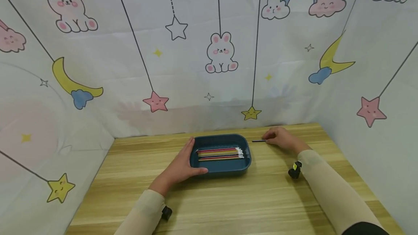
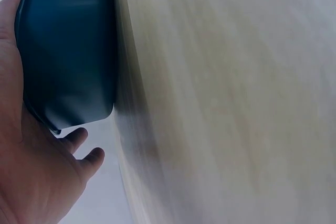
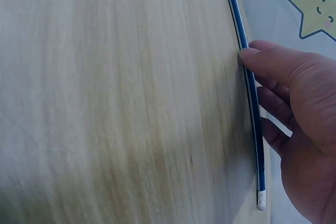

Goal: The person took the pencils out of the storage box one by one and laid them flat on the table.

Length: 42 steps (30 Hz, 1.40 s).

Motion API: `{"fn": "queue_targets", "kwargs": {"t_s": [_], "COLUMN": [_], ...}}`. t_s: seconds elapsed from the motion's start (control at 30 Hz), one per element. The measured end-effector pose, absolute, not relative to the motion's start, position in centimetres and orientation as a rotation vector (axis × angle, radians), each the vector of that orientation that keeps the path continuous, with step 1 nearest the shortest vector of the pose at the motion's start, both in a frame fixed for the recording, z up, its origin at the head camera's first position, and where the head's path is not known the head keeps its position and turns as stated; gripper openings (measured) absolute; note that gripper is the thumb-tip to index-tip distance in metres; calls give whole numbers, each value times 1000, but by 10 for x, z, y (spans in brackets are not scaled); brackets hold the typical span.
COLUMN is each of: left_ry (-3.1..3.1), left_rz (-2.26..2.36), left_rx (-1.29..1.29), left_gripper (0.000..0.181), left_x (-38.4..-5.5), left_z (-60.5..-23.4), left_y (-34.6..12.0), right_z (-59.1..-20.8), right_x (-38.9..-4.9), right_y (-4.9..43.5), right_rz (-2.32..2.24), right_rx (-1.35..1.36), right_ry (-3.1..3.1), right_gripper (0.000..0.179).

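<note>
A dark teal plastic tray sits on the table, with several striped pencils lying side by side in it, their white eraser ends to the right. My left hand holds the tray's left end, thumb over the front rim and fingers around the far side. In the left wrist view, the tray's outer wall is against that hand. To the right of the tray, my right hand pinches a dark blue pencil. In the right wrist view, the thumb presses this pencil near its middle; its white eraser end is lowest.
The wood-grain table runs back to a white cloth backdrop printed with rabbits, stars and moons. Cloth also borders the left and right sides. Small black devices, including one wrist camera, are strapped at both sleeves.
</note>
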<state>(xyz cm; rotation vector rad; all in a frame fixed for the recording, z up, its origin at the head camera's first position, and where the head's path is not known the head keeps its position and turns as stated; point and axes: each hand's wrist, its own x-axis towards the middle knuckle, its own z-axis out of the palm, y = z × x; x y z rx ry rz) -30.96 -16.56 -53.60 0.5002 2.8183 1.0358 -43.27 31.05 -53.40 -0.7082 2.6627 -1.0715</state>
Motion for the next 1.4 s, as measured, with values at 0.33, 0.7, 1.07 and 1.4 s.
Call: {"fn": "queue_targets", "kwargs": {"t_s": [0.33,0.7,1.07,1.4], "left_ry": [2814,2819,2815,2815], "left_rz": [1043,1047,1064,1066], "left_rx": [499,511,492,486], "left_gripper": [137,137,136,134], "left_x": [-312,-313,-310,-308], "left_z": [-534,-537,-536,-535], "left_y": [-166,-168,-165,-164], "right_z": [-511,-484,-479,-490], "right_x": [-421,-394,-375,-374], "right_y": [285,233,179,140], "right_rz": [-1170,-1338,-1320,-1257], "right_rx": [-648,-826,-1015,-1104], "right_ry": [2741,2578,2425,2383], "right_gripper": [26,25,25,22]}}
